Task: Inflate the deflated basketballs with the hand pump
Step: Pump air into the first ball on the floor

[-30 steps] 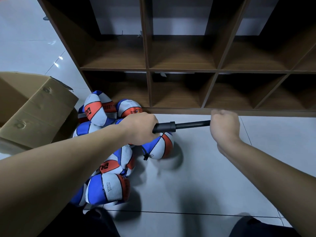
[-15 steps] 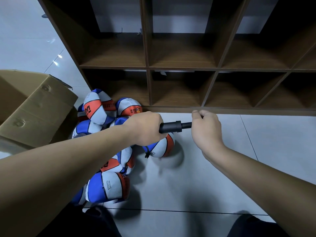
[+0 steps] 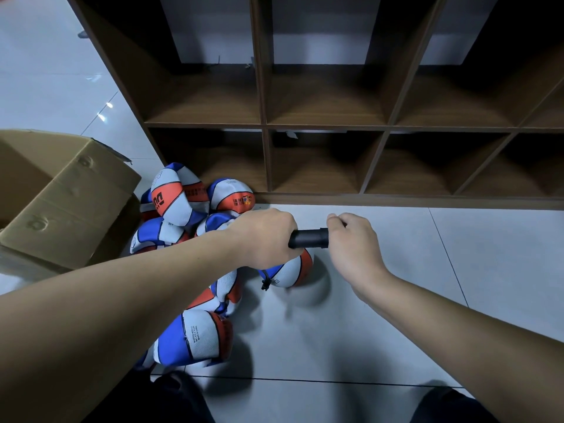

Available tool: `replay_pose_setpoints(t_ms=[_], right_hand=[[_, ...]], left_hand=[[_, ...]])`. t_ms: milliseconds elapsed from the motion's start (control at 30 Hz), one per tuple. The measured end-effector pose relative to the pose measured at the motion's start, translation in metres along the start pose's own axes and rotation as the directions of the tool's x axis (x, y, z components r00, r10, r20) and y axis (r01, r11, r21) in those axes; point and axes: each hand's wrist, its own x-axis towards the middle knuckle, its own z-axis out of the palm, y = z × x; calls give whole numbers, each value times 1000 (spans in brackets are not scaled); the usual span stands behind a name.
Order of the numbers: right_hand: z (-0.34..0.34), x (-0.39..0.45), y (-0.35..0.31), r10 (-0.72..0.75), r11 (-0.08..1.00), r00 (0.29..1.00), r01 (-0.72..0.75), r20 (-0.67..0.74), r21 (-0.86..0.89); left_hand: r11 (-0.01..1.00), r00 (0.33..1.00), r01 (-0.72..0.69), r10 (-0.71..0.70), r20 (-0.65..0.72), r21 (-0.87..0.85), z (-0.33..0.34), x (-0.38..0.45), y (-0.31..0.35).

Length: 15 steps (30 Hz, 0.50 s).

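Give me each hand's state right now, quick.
Left hand: grips the black cylindrical hand pump.
Right hand: fingers curled round the pump's handle end.

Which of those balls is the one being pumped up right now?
The ball lying alone on the floor under the left hand, below the black pump. It looks rounder, and the others sit heaped by the cardboard box.

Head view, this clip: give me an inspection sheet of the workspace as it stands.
Surface: pale tiled floor.
Job's things: black hand pump held level above a basketball; pile of limp basketballs at left.
Clutter: open cardboard box far left.
Grips: left hand grips the pump barrel; right hand grips the handle end, rod not visible.
Cables: short black hose at the ball.
Surroundings: wooden cubby shelf, compartments bare.
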Motion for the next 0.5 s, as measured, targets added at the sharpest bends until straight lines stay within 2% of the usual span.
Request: replay_pose_setpoints(t_ms=[233, 500], right_hand=[[-13, 17, -1, 65, 997, 995, -67, 72, 27], [-66, 49, 2, 236, 961, 969, -222, -70, 164]], left_hand=[[999, 1000, 28, -27, 12, -43, -6, 0, -2], [986, 990, 129, -123, 68, -101, -12, -1, -25]])
